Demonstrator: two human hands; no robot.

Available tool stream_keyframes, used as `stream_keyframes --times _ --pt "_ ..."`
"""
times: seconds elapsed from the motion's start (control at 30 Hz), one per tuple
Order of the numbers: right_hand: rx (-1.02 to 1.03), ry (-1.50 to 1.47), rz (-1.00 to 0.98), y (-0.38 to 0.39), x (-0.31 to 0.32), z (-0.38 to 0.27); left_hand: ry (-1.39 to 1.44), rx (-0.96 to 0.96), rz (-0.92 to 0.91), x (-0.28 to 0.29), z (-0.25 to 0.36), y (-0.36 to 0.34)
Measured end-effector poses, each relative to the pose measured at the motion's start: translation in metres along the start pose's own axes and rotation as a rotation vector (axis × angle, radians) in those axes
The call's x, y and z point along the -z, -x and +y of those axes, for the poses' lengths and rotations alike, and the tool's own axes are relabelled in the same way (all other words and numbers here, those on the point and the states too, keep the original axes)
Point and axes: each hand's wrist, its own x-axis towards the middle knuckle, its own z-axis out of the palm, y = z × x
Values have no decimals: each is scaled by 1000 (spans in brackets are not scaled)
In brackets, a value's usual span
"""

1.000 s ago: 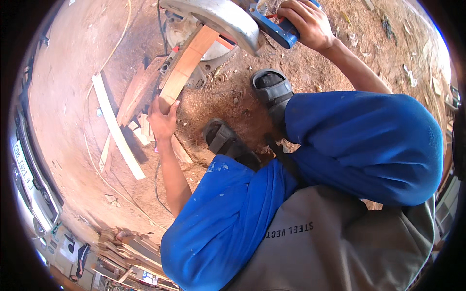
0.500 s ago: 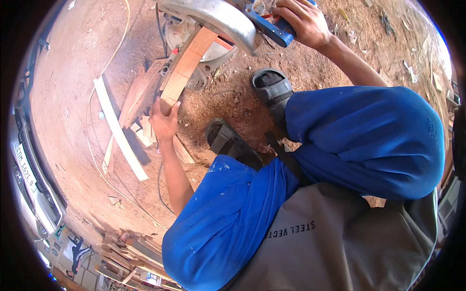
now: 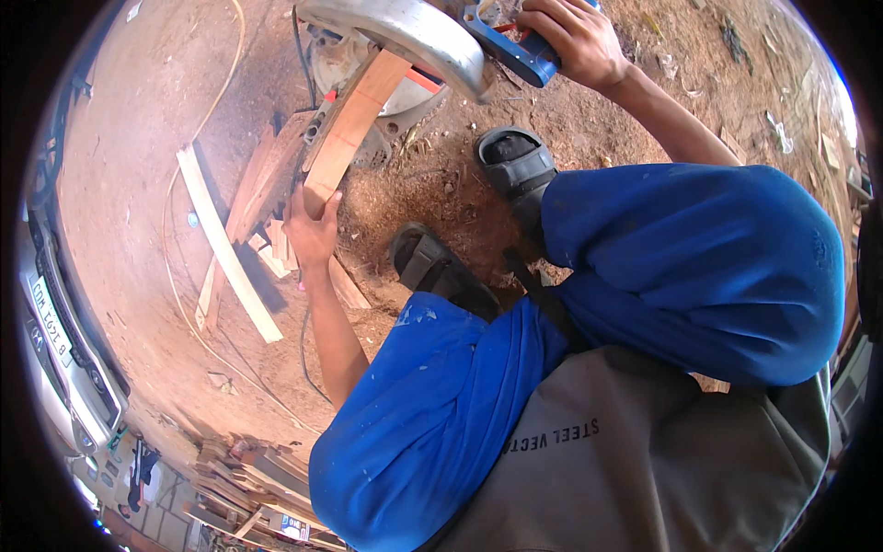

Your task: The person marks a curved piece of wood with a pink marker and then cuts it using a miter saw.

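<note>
Over the last second little shifts: the left hand (image 3: 311, 230) keeps gripping the light-brown rectangular wooden board (image 3: 354, 129), its far end beneath the curved silver metal guard (image 3: 409, 35); the right hand (image 3: 578, 44) stays around the blue plastic handle (image 3: 526, 64). The work seems steady, though any cut is hidden.

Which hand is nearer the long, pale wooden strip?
Left. The left hand is close by, right of the strip; the right hand, on the blue handle, is farther right.

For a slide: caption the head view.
Left hand holds a wooden board at a metal miter-saw guard; right hand grips the blue trigger handle.
</note>
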Motion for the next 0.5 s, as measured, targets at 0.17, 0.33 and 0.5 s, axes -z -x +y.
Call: stream_keyframes --times 0.17,0.33,0.5 --pt "-2 -3 6 1 -3 0 -25 -14 6 2 0 0" --pt "3 -8 14 1 -3 1 -21 -18 8 2 1 -1" --pt "13 0 28 1 -4 1 -13 0 -3 3 5 -1"
